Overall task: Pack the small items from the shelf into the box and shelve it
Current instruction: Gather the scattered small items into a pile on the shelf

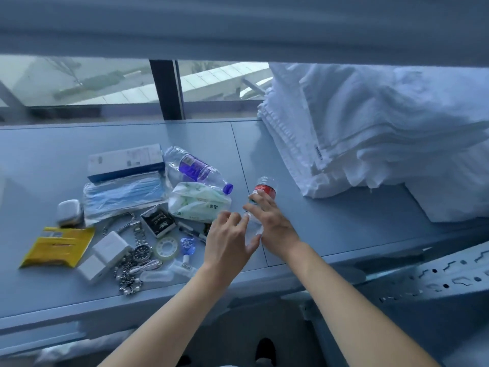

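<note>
While the right hand [270, 221] fingers grip a clear red-labelled bottle [260, 200], the left hand [229, 239] fingers hover spread beside it.

Grey metal shelf [317, 154] with seam lines, another shelf board [238, 25] overhead. Window [87, 83] behind, dark vertical frame bar [166, 88], daylight, rooftops outside. Perforated upright [436, 276] at right. Stack of folded white towels [370, 123] on shelf right.

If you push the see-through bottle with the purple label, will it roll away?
Probably a little. The purple-label bottle lies on its side on the shelf, and round bottles tend to roll. But it looks dented and crumpled, and it rests against the tissue pack, so it should stop quickly. It seems empty, so likely light and squashy.
</note>
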`<state>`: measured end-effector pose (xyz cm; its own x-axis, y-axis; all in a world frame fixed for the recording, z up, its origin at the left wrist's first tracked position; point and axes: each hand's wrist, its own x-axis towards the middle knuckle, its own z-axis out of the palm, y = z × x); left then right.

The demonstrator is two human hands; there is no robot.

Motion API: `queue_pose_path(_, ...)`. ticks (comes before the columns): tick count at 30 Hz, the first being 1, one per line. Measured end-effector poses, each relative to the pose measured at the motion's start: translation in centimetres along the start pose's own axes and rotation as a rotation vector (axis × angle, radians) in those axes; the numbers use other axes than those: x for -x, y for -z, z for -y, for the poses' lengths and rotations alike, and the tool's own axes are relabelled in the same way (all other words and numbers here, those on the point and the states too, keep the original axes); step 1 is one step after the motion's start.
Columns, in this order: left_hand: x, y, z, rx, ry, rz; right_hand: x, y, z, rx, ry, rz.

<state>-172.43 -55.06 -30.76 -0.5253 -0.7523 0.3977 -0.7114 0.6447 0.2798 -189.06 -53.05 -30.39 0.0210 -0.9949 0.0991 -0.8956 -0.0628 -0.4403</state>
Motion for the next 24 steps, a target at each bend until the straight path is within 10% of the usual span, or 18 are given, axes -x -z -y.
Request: queue_pose_path(24,4.6,2.9,0.5,0.096,0.359,-0.179,-3.6,0.7,-2.4,-0.024,0.292,-0.136)
